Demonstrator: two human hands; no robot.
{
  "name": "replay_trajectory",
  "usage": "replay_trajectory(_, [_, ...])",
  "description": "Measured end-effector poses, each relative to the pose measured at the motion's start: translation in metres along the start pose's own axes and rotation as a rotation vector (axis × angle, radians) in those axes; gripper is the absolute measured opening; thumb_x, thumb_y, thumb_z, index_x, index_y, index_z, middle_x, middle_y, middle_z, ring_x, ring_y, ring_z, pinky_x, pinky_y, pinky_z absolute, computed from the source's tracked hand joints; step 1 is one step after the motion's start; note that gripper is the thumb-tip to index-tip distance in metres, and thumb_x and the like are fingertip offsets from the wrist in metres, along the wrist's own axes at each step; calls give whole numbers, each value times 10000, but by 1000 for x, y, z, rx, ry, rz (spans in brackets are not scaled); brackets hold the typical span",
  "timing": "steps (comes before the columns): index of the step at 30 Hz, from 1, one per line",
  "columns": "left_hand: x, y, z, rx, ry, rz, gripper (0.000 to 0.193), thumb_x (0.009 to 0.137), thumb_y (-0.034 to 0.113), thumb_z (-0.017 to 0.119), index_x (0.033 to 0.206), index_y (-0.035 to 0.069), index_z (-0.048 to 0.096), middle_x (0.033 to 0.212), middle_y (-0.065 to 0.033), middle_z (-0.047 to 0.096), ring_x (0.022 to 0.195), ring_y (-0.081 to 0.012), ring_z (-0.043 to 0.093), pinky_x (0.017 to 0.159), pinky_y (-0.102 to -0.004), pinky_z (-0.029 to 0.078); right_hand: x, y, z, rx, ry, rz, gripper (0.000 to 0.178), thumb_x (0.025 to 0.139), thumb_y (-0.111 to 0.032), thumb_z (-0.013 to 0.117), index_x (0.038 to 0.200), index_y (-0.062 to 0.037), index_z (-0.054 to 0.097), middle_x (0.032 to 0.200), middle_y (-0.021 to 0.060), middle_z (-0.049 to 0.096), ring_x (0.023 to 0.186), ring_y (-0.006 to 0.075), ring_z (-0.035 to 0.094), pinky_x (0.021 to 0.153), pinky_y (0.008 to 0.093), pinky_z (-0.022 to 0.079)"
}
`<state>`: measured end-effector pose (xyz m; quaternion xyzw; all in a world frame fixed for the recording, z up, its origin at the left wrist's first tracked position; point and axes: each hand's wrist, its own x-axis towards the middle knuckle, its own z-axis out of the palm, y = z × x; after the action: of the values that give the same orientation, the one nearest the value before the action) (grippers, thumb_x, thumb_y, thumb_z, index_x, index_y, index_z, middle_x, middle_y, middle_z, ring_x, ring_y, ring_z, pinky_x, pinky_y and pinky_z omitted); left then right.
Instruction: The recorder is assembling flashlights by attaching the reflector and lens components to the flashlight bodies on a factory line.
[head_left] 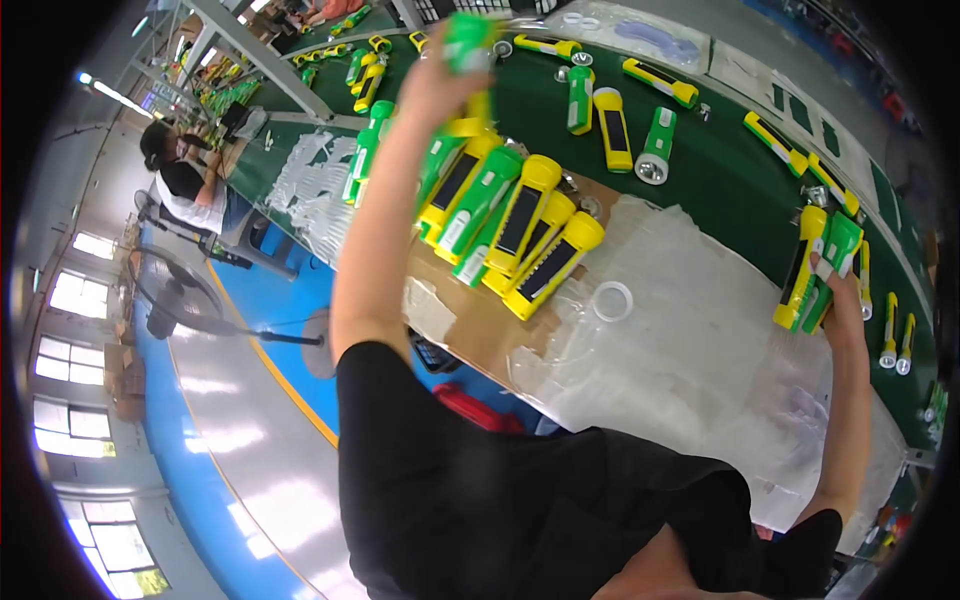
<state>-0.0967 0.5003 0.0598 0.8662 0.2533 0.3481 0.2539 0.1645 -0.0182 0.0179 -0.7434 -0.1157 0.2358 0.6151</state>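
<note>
My left hand (pixel 440 88) is raised at the far side of the table, closed around a green and yellow flashlight (pixel 468 42) that is smeared by motion. Below it, several flashlights (pixel 482 205) with yellow or green bodies lie heaped side by side, the yellow ones showing dark panels. Over at the right, my right hand (pixel 840 288) grips a green flashlight (pixel 846 236). Against that one lies a yellow flashlight (pixel 800 272); whether my fingers also hold it I cannot tell.
A green conveyor belt (pixel 720 185) curves past, bearing scattered flashlights and loose silvery lamp heads. On the film-covered worktable (pixel 680 310) lies a white ring (pixel 612 301). At left are a standing fan (pixel 175 300) and a seated person (pixel 190 185).
</note>
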Motion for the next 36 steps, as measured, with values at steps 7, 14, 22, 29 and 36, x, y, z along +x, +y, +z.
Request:
replay_trajectory(7, [-15,-189,-130,661,101,-434,949,674,241,738,1490,157,260,1216,-230,621,1108,-397,609,913,-464,492,3,-7,94,182,-128,48,476,806,-247,758,1205,-65,573,1048,-6,607,990,122,580,889,265,443])
replay_trajectory(14, [-26,-302,-133,753,15,-607,1032,634,275,781,1499,90,248,1282,-239,581,1152,-390,589,954,-436,485,66,-13,133,168,-163,103,455,781,-251,781,1152,-56,606,1003,11,629,922,138,596,838,296,469])
replay_trajectory(22, [-17,-345,-139,860,18,-525,1008,672,603,748,1358,-72,449,1270,-283,573,1168,-405,573,954,-436,479,110,-17,180,204,-221,125,431,783,-274,784,1118,-53,629,996,45,649,908,164,627,804,341,509])
replay_trajectory(29, [-10,-288,-131,854,105,-388,611,883,550,580,1103,-16,649,1048,-235,675,993,-396,645,847,-461,509,109,-5,176,245,-190,168,417,779,-262,789,1111,-61,636,989,48,652,888,169,635,785,345,520])
replay_trajectory(36, [84,-60,17,248,21,225,417,893,362,667,1153,36,654,1018,-168,701,929,-246,688,796,-347,518,115,3,157,317,-162,191,354,815,-228,744,1121,-80,646,990,29,658,892,156,637,801,330,522])
